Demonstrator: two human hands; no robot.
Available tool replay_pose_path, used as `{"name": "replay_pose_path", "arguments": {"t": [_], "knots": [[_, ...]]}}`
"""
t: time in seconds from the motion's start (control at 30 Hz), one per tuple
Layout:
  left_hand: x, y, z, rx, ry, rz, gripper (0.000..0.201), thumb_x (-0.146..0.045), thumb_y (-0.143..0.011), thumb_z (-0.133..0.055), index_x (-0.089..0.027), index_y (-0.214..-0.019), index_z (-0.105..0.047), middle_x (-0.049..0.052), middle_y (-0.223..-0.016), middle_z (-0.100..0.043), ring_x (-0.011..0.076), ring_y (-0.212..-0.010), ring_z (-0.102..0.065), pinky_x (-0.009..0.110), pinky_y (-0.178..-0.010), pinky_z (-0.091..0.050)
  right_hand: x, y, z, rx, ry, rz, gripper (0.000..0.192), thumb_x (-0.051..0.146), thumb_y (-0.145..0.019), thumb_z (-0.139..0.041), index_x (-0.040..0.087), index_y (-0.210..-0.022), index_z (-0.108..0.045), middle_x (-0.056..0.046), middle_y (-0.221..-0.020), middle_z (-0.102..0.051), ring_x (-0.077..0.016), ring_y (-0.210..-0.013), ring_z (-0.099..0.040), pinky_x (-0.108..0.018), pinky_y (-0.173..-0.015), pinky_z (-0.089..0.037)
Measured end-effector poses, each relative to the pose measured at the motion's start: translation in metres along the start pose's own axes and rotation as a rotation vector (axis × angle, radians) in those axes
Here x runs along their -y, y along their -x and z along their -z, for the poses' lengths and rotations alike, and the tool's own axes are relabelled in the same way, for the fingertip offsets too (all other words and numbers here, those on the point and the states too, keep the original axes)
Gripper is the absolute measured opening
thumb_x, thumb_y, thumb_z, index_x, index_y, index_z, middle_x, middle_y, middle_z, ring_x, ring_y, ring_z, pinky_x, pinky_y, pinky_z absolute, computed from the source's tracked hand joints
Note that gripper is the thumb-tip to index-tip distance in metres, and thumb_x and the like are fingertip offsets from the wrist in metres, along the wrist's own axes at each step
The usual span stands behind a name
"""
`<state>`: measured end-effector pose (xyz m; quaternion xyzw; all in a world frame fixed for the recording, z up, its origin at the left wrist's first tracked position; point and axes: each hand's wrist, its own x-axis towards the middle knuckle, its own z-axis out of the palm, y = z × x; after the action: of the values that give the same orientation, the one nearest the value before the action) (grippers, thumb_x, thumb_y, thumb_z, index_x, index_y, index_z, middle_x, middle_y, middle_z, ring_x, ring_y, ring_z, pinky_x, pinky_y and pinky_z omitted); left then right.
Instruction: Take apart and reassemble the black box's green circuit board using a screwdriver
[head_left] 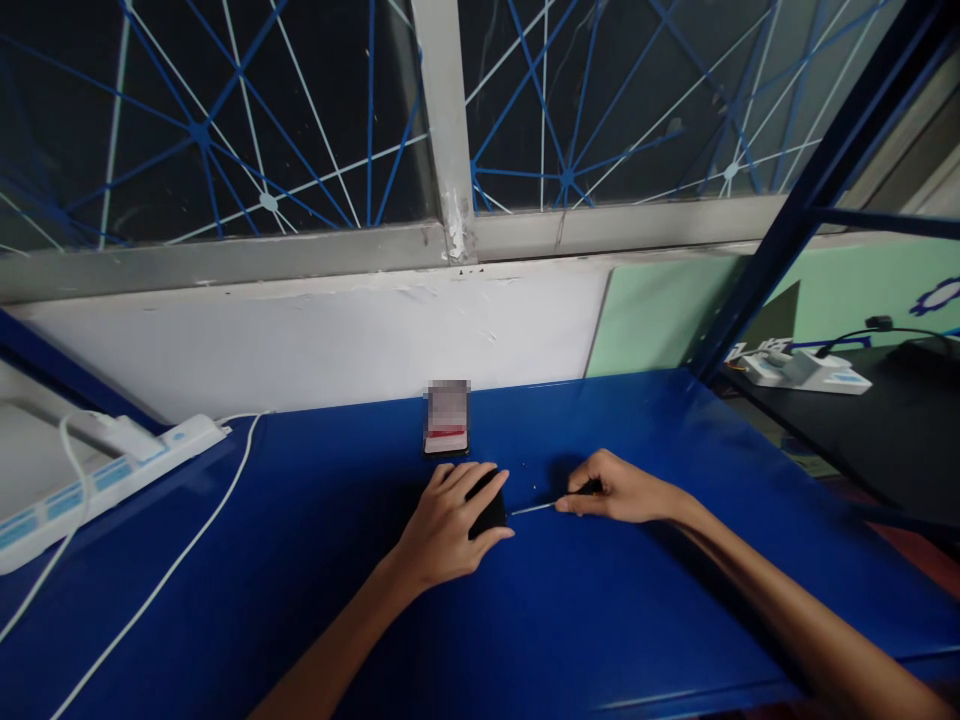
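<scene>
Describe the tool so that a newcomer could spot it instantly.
On the blue tabletop, find the right hand, which grips the tool. Its slim silvery shaft sets it apart from the blocky black object under the left hand.

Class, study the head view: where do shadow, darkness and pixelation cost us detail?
Head view throughout: shadow falls on the blue tabletop beside the right hand; the black object under the left hand shows little surface detail; coarse blocks cover most of the phone-like item behind it.
</scene>
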<state>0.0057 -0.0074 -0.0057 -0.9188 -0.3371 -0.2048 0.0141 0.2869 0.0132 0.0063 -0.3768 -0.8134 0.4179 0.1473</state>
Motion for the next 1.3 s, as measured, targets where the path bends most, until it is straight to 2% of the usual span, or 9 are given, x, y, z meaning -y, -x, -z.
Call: {"name": "replay_pose_path", "arguments": {"t": [0.13,0.33,0.47,0.6,0.77,0.9,1.03,1.17,1.3], "knots": [[-0.001,0.002,-0.002,0.037,-0.031,-0.005,0.054,-0.04,-0.089,-0.061,-0.016,-0.136,-0.047,0.015,-0.131,-0.056,0.0321,-0.12,-0.052,0.051,-0.097,-0.041,-0.004,-0.001,-0.001,-0.006,0.018,-0.009,0.048,0.054,-0.08,-0.065,0.014,-0.057,-0.054,0.006,-0.052,-0.034,-0.007,-0.05,-0.027,-0.021,-0.047,-0.022],[-0.001,0.004,-0.001,0.046,-0.036,0.003,0.054,-0.04,-0.089,-0.06,-0.016,-0.137,-0.047,0.015,-0.132,-0.056,0.0318,-0.12,-0.051,0.051,-0.097,-0.041,-0.004,-0.004,-0.004,-0.054,0.084,-0.026,0.041,0.051,-0.074,-0.073,0.016,-0.063,-0.053,0.006,-0.058,-0.04,-0.0077,-0.053,-0.031,-0.021,-0.049,-0.024],[0.0,0.003,-0.001,0.04,-0.031,0.009,0.055,-0.04,-0.089,-0.06,-0.016,-0.137,-0.046,0.015,-0.133,-0.055,0.032,-0.12,-0.051,0.051,-0.097,-0.041,0.0,-0.003,-0.006,-0.085,0.176,-0.009,0.037,0.045,-0.073,-0.075,0.018,-0.069,-0.05,0.008,-0.059,-0.04,-0.0074,-0.053,-0.031,-0.021,-0.049,-0.024],[0.0,0.003,0.0,0.023,-0.016,0.009,0.056,-0.041,-0.088,-0.06,-0.017,-0.137,-0.047,0.015,-0.131,-0.057,0.0321,-0.119,-0.052,0.05,-0.097,-0.042,0.005,-0.001,-0.007,-0.088,0.248,-0.018,0.036,0.049,-0.078,-0.07,0.018,-0.073,-0.051,0.007,-0.057,-0.043,-0.0077,-0.051,-0.034,-0.022,-0.049,-0.024],[0.0,0.001,0.0,0.01,0.001,0.016,0.058,-0.042,-0.087,-0.062,-0.016,-0.137,-0.047,0.015,-0.13,-0.058,0.0318,-0.117,-0.053,0.049,-0.096,-0.042,0.009,0.001,-0.003,-0.102,0.206,-0.01,0.037,0.045,-0.096,-0.043,0.017,-0.076,-0.057,0.004,-0.056,-0.049,-0.0086,-0.049,-0.039,-0.022,-0.05,-0.027],[0.001,0.001,-0.001,0.002,0.015,0.02,0.057,-0.041,-0.086,-0.063,-0.016,-0.135,-0.049,0.014,-0.129,-0.058,0.0315,-0.117,-0.053,0.049,-0.096,-0.043,0.008,0.002,0.001,-0.098,0.217,0.002,0.031,0.043,-0.093,-0.051,0.017,-0.081,-0.062,0.002,-0.06,-0.054,-0.0092,-0.051,-0.042,-0.023,-0.051,-0.028],[0.001,0.002,-0.001,0.005,0.023,0.02,0.055,-0.041,-0.087,-0.062,-0.017,-0.135,-0.049,0.014,-0.129,-0.058,0.0318,-0.116,-0.053,0.05,-0.095,-0.043,0.003,0.001,0.003,-0.076,0.206,0.039,0.033,0.048,-0.084,-0.064,0.016,-0.076,-0.065,-0.001,-0.071,-0.06,-0.0102,-0.058,-0.047,-0.023,-0.054,-0.031],[0.0,0.001,0.0,0.005,0.021,0.017,0.053,-0.039,-0.087,-0.062,-0.018,-0.134,-0.05,0.015,-0.129,-0.058,0.0323,-0.116,-0.054,0.051,-0.095,-0.043,-0.002,0.0,0.0,-0.085,0.142,0.015,0.036,0.049,-0.074,-0.074,0.016,-0.074,-0.058,0.004,-0.064,-0.05,-0.0084,-0.055,-0.039,-0.022,-0.051,-0.028],[0.0,0.001,0.001,0.019,0.011,0.014,0.055,-0.038,-0.086,-0.064,-0.017,-0.134,-0.049,0.015,-0.13,-0.057,0.0318,-0.117,-0.053,0.05,-0.095,-0.042,0.0,-0.002,-0.006,-0.033,0.063,0.006,0.037,0.052,-0.083,-0.063,0.015,-0.075,-0.059,0.005,-0.059,-0.046,-0.0084,-0.051,-0.036,-0.022,-0.049,-0.027]]}}
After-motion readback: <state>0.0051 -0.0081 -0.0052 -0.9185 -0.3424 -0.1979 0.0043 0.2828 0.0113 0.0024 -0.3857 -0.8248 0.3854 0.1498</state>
